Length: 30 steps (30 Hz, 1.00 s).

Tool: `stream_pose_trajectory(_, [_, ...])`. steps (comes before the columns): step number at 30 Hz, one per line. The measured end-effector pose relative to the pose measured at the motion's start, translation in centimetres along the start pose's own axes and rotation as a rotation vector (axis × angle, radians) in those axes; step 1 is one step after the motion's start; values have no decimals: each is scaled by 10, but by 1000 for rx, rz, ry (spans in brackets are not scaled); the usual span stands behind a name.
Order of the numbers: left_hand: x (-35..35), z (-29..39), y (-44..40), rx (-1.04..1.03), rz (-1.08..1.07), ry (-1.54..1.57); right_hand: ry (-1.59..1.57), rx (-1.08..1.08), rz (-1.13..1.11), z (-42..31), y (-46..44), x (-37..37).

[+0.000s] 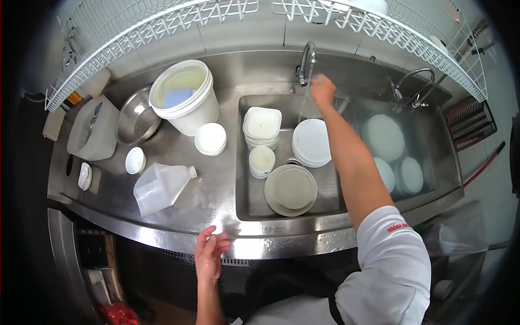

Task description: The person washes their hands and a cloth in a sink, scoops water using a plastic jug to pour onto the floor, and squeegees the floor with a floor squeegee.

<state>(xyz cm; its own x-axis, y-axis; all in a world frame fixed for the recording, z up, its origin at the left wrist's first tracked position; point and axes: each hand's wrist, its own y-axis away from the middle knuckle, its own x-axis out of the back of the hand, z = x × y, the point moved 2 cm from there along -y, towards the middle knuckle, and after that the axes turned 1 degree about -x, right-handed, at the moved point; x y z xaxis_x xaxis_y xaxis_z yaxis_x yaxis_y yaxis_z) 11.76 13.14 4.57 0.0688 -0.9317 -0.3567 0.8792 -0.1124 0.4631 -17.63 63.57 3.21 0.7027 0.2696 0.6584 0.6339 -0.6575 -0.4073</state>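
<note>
My right hand (323, 90) reaches to the left sink's faucet (308, 57), beside the thin stream of water; its fingers look curled, but what they hold, if anything, is hidden. Empty and with its fingers apart, my left hand (211, 253) hovers at the counter's front edge. Inside the left sink (249, 203) stand square white dishes (262, 123), small bowls (262, 159), white round plates (311, 142) and a stack of greyish round plates (294, 188). Plates (384, 136) lie under water in the right sink (422, 179).
On the left counter stand a white bucket (192, 111) with a blue sponge (177, 97), a steel bowl (138, 116), a plastic tub (103, 135), white bowls (210, 138) and a cut plastic jug (162, 187). A wire rack (179, 16) hangs above.
</note>
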Motion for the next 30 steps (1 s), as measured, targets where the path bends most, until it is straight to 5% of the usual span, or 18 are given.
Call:
stream_pose_trajectory(1, [-15, 2, -6, -9, -42, -47, -99, -258, -29, 9, 13, 10])
stream_pose_trajectory(3, [-56, 4, -22, 80, -136, -64, -137, -365, -4, 34, 46, 4])
stream_pose_trajectory(7, [-150, -42, -108, 251, -392, -84, -478, -381, -413, 59, 138, -63])
stream_pose_trajectory(10, [-216, -87, -195, 257, -326, -260, -760, -674, -741, 17, 151, -16])
stream_pose_trajectory(13, [-260, -118, -259, 461, -165, 130, -462, -370, -570, 56, 157, -34])
stream_pose_trajectory(15, [-268, -154, -292, 470, -309, 376, -252, -169, -415, 57, 163, -25])
stream_pose_trajectory(18, [-271, -181, -302, 507, -217, 508, -109, -194, -490, 51, 153, 1])
stream_pose_trajectory(19, [-271, -184, -303, 520, -142, 509, -282, -159, -362, 60, 157, 0])
stream_pose_trajectory(25, [-272, -179, -308, 469, -282, 517, -648, -363, -391, 58, 157, 21])
stream_pose_trajectory(28, [-274, -177, -307, 633, -179, 513, -532, 5, -451, 31, 175, 28])
stream_pose_trajectory(30, [-271, -203, -322, 509, -257, 405, -540, 299, -533, 13, 197, 24])
